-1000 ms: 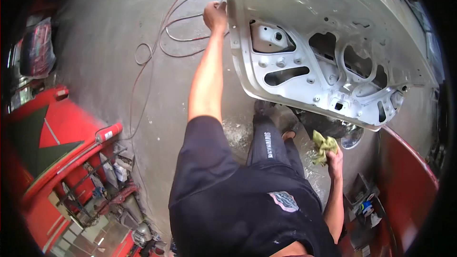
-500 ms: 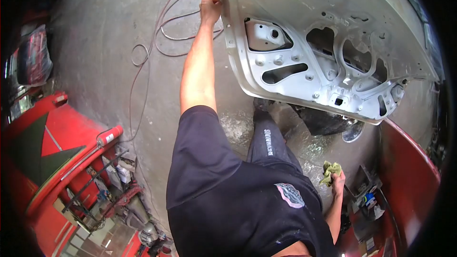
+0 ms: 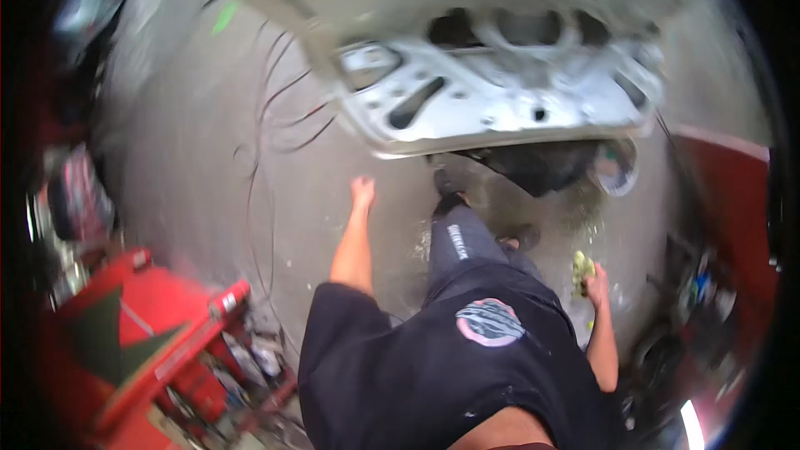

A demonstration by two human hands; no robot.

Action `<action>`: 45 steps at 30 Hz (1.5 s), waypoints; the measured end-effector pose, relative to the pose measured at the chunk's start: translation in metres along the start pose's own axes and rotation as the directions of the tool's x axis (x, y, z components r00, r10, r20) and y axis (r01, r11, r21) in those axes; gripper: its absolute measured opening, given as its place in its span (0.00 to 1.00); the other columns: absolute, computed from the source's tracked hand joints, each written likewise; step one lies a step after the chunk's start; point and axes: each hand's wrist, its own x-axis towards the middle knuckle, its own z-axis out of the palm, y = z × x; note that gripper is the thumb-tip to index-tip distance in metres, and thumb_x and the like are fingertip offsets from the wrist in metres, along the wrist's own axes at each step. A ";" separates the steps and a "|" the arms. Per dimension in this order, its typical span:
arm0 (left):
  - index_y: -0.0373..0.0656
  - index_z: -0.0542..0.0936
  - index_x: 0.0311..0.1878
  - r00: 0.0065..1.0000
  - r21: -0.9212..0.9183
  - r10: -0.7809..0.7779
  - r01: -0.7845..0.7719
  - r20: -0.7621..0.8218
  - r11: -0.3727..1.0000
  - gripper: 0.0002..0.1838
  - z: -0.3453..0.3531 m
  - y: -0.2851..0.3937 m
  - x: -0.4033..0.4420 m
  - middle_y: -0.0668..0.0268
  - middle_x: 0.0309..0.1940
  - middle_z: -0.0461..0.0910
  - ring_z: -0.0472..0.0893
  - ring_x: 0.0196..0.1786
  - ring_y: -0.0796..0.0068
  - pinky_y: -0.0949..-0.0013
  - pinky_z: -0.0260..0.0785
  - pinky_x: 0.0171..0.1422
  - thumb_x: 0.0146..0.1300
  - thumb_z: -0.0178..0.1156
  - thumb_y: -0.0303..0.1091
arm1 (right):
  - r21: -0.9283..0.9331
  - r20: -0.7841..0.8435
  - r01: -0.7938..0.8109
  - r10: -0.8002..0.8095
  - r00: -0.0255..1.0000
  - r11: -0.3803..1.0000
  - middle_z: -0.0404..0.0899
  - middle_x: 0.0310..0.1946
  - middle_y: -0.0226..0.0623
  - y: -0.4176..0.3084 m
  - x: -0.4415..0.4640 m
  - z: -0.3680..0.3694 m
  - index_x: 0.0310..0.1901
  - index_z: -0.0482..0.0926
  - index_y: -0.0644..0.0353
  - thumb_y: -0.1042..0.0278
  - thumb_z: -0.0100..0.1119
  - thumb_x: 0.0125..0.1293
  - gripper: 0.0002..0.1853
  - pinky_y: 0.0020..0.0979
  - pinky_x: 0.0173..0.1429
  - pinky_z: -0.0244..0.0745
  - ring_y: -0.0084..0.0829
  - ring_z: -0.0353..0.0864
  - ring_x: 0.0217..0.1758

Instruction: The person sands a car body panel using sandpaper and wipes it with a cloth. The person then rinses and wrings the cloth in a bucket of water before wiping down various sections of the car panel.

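My right hand (image 3: 597,285) is closed around a crumpled yellow-green cloth (image 3: 580,273), held out to the right of my body. Lower left of the car body panel, my left hand (image 3: 362,192) hangs over the floor with its fingers curled in; whatever it may hold is hidden and blurred. The panel, which looks like a trunk lid (image 3: 454,123), is pale grey-white with several cut-outs and stands raised in front of me. A gap separates both hands from it.
A thin hose (image 3: 268,108) lies looped on the concrete floor (image 3: 183,142) at the left. Beneath the panel are a dark sheet (image 3: 542,168) and a round shiny object (image 3: 617,168). Red bodywork (image 3: 133,325) with clutter stands lower left, and another red panel (image 3: 725,175) at the right.
My left hand has come away from the panel's left edge and dropped toward my body. The view has shifted, with the panel appearing higher and further left. My right hand still holds the cloth.
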 end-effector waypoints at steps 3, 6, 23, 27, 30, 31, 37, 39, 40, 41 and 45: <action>0.42 0.81 0.50 0.937 -0.126 -0.217 0.259 0.275 0.957 0.11 0.031 0.046 -0.139 0.64 0.30 0.80 0.82 0.27 0.68 0.63 0.74 0.22 0.70 0.60 0.35 | 0.018 -0.019 0.083 -0.083 0.996 0.996 0.86 0.40 0.47 0.070 0.017 -0.006 0.50 0.81 0.64 0.75 0.55 0.55 0.19 0.40 0.49 0.79 0.40 0.86 0.44; 0.41 0.80 0.52 0.911 -0.048 -0.203 0.236 0.359 0.971 0.11 0.093 0.060 -0.197 0.63 0.33 0.81 0.83 0.28 0.66 0.63 0.76 0.24 0.71 0.58 0.34 | 0.020 -0.178 0.172 -0.165 0.970 0.985 0.84 0.40 0.51 0.092 0.028 -0.019 0.48 0.80 0.62 0.69 0.59 0.57 0.17 0.43 0.51 0.78 0.48 0.85 0.45; 0.55 0.49 0.84 0.249 -0.467 0.494 -0.162 0.833 0.869 0.42 0.395 0.416 -0.569 0.55 0.79 0.58 0.67 0.75 0.61 0.58 0.71 0.67 0.75 0.60 0.48 | 0.488 -0.496 0.559 -0.314 0.809 0.671 0.82 0.53 0.44 0.080 0.032 -0.216 0.67 0.70 0.68 0.69 0.64 0.54 0.36 0.34 0.60 0.76 0.34 0.81 0.54; 0.46 0.63 0.77 0.102 -0.571 0.569 -0.008 0.816 0.821 0.31 0.473 0.480 -0.615 0.63 0.65 0.75 0.78 0.61 0.74 0.66 0.75 0.63 0.74 0.59 0.36 | 0.577 -0.374 0.535 -0.383 0.845 0.618 0.82 0.54 0.46 0.115 0.073 -0.233 0.73 0.64 0.69 0.71 0.61 0.58 0.39 0.32 0.59 0.78 0.34 0.83 0.54; 0.41 0.72 0.69 0.063 -0.358 0.353 0.104 0.934 0.928 0.23 0.522 0.514 -0.606 0.63 0.58 0.80 0.80 0.59 0.71 0.65 0.74 0.64 0.72 0.59 0.33 | 0.772 -0.215 0.367 -0.329 0.919 0.520 0.80 0.57 0.43 0.143 0.066 -0.301 0.75 0.63 0.65 0.74 0.59 0.64 0.36 0.28 0.55 0.79 0.26 0.82 0.52; 0.41 0.74 0.67 0.049 -0.319 0.316 0.108 0.948 0.941 0.22 0.539 0.521 -0.605 0.63 0.57 0.81 0.81 0.58 0.71 0.65 0.74 0.63 0.72 0.59 0.32 | 0.803 -0.180 0.296 -0.263 0.948 0.518 0.81 0.56 0.42 0.150 0.059 -0.325 0.75 0.64 0.64 0.74 0.58 0.67 0.34 0.27 0.53 0.80 0.25 0.83 0.49; 0.40 0.78 0.60 0.088 -0.205 0.188 0.251 0.978 0.946 0.18 0.594 0.563 -0.587 0.63 0.49 0.83 0.83 0.53 0.68 0.60 0.78 0.59 0.67 0.57 0.28 | 0.781 -0.353 0.139 0.246 0.903 0.609 0.83 0.35 0.33 0.415 0.109 -0.320 0.69 0.71 0.57 0.72 0.53 0.71 0.24 0.24 0.27 0.75 0.22 0.81 0.30; 0.40 0.76 0.62 0.151 -0.288 0.255 0.278 0.955 0.916 0.22 0.601 0.579 -0.576 0.60 0.50 0.83 0.84 0.52 0.66 0.57 0.80 0.58 0.64 0.53 0.23 | 0.927 -0.112 -0.080 0.475 0.873 0.366 0.79 0.28 0.33 0.480 0.094 -0.302 0.68 0.70 0.54 0.77 0.50 0.67 0.27 0.29 0.19 0.71 0.26 0.77 0.22; 0.41 0.76 0.61 0.190 -0.324 0.277 0.296 0.942 0.898 0.22 0.610 0.580 -0.562 0.60 0.50 0.82 0.84 0.51 0.65 0.57 0.80 0.58 0.63 0.53 0.23 | 0.905 -0.080 -0.142 0.488 0.869 0.402 0.80 0.29 0.35 0.515 0.092 -0.288 0.66 0.71 0.56 0.77 0.52 0.66 0.25 0.31 0.22 0.74 0.29 0.79 0.24; 0.41 0.76 0.61 0.231 -0.360 0.297 0.312 0.926 0.879 0.23 0.617 0.580 -0.551 0.60 0.50 0.82 0.84 0.51 0.65 0.58 0.80 0.58 0.62 0.53 0.22 | 0.788 -0.154 -0.138 0.408 0.900 0.600 0.81 0.31 0.37 0.567 0.089 -0.265 0.65 0.73 0.59 0.77 0.53 0.65 0.24 0.33 0.24 0.76 0.31 0.80 0.25; 0.41 0.76 0.62 0.428 -0.470 0.312 0.336 0.848 0.816 0.24 0.638 0.572 -0.506 0.60 0.52 0.83 0.83 0.54 0.65 0.57 0.79 0.61 0.60 0.55 0.23 | 0.030 -0.270 0.069 -0.058 0.961 0.997 0.82 0.34 0.41 0.688 0.105 -0.271 0.62 0.76 0.65 0.77 0.56 0.63 0.24 0.35 0.30 0.80 0.35 0.83 0.29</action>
